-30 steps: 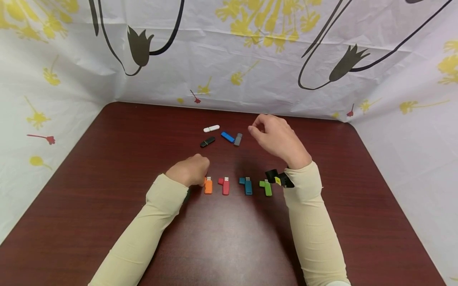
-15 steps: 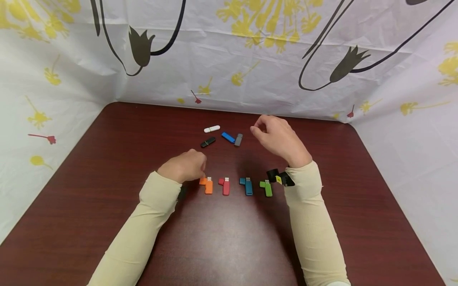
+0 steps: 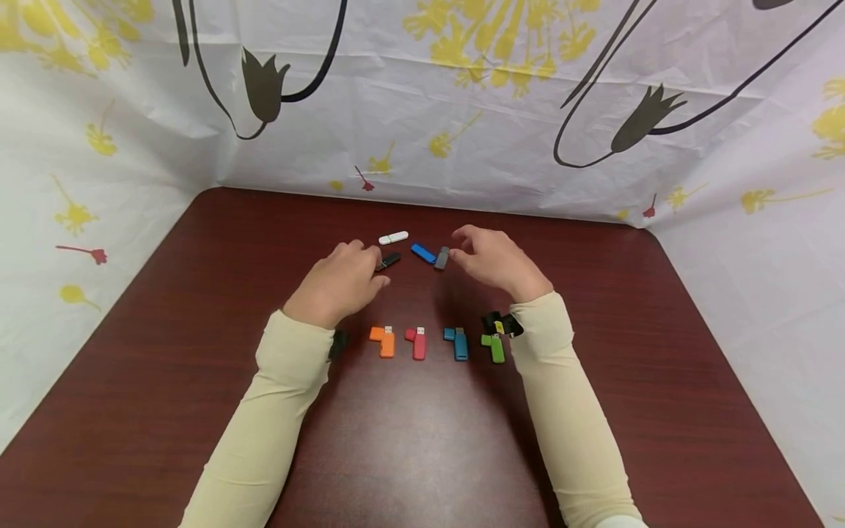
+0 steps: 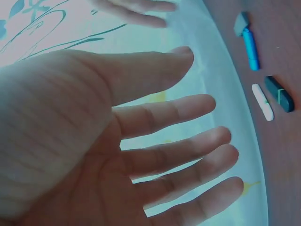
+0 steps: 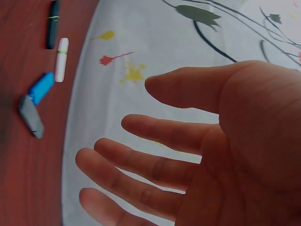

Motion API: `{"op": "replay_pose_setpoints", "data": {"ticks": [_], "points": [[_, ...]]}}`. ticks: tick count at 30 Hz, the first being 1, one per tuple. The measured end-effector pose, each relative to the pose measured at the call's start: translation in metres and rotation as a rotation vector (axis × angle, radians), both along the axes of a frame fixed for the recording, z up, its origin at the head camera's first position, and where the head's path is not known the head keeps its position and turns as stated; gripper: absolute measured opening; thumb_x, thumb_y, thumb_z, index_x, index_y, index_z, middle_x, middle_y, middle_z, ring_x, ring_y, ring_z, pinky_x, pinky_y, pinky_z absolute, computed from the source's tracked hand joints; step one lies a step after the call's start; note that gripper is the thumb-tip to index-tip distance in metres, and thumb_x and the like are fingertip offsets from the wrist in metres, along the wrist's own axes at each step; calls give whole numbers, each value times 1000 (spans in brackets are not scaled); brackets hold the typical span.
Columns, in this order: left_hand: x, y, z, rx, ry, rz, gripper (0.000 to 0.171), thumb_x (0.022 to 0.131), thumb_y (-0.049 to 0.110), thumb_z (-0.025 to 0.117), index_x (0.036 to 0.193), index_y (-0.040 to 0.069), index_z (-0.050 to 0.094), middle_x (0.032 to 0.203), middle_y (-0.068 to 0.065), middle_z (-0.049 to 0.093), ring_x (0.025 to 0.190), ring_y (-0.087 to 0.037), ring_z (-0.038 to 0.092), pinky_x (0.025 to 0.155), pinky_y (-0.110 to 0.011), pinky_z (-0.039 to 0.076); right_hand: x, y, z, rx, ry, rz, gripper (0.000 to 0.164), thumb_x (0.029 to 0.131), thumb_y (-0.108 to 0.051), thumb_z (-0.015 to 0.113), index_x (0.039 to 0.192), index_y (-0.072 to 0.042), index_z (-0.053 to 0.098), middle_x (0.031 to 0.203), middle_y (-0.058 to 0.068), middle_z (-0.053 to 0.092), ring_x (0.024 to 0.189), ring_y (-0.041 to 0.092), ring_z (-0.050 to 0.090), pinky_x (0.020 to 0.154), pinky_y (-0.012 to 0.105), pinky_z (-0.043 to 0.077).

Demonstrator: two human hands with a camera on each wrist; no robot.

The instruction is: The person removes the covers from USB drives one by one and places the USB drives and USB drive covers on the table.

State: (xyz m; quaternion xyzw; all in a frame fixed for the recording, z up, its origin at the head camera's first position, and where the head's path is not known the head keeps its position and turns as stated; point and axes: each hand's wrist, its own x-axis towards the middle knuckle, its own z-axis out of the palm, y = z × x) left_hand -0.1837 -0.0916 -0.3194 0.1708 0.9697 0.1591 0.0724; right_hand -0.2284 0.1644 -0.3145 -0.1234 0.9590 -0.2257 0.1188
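One bare left hand (image 3: 337,282), fingers spread, near slim black plastic USB stick (image 3: 392,260) on dark red-brown wooden table (image 3: 422,440); bare right hand (image 3: 496,262), fingers also spread, beside flat grey plastic USB stick (image 3: 441,259), which touches bright-blue oblong plastic USB stick (image 3: 423,254)

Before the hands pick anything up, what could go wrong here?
The right hand is near the grey stick, which appears to touch the blue stick; picking one might drag the other. The left hand partly hides the black stick in the head view, so a grip could land off.
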Motion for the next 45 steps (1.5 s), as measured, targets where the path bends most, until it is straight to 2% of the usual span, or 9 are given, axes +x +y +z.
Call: {"op": "replay_pose_setpoints", "data": {"ticks": [6,12,16,23,29,35,37,41,45], "points": [[2,8,10,35,24,45,44,109,30,66,140,-2,62,118,-19,61,110,-33,55,86,-45,59,-9,-3,-14,23,-56,14,55,112,-27,57,161,-7,46,146,22,62,129,37,63,110,56,53],[3,19,20,98,-16,79,56,111,35,63,155,3,52,139,-20,56,127,-34,52,99,-49,60,-17,-7,-27,56,-84,36,56,111,-26,56,162,-6,45,146,22,64,133,37,62,113,56,51],[5,25,26,140,-39,84,56,111,35,62,157,5,50,142,-19,54,129,-33,51,99,-49,59,-23,-11,-36,87,-109,29,56,111,-26,56,162,-5,45,145,22,63,130,36,60,114,56,50],[8,31,30,142,-54,78,58,112,38,60,162,10,48,149,-17,52,138,-33,48,105,-49,57,-31,-14,-51,156,-134,51,54,112,-24,55,162,-4,47,157,24,56,147,40,51,122,58,44],[7,31,30,128,-64,71,59,112,38,60,163,11,46,153,-17,51,141,-33,47,104,-48,57,-33,-15,-53,171,-129,51,53,112,-23,54,161,-4,48,154,24,54,148,40,46,120,58,44],[8,28,30,121,-82,75,61,112,38,60,165,13,45,156,-17,49,144,-34,46,105,-50,57,-34,-16,-51,168,-125,52,51,112,-22,53,161,-4,50,148,23,60,137,37,56,114,57,50],[8,27,29,121,-86,74,61,112,38,60,165,13,45,156,-17,49,144,-34,46,104,-49,57,-34,-16,-51,171,-127,48,53,112,-22,54,162,-6,48,150,23,60,139,38,56,116,58,49],[8,27,28,118,-84,67,60,112,38,59,164,12,46,155,-16,50,144,-35,46,101,-48,58,-34,-18,-52,187,-136,40,56,112,-23,54,166,-11,43,159,23,50,150,40,46,119,61,45],[8,27,27,116,-82,62,59,112,38,59,164,12,46,155,-16,50,144,-34,46,100,-48,58,-34,-20,-53,193,-137,36,54,112,-24,54,164,-10,47,163,24,45,153,40,42,119,60,45]]}}
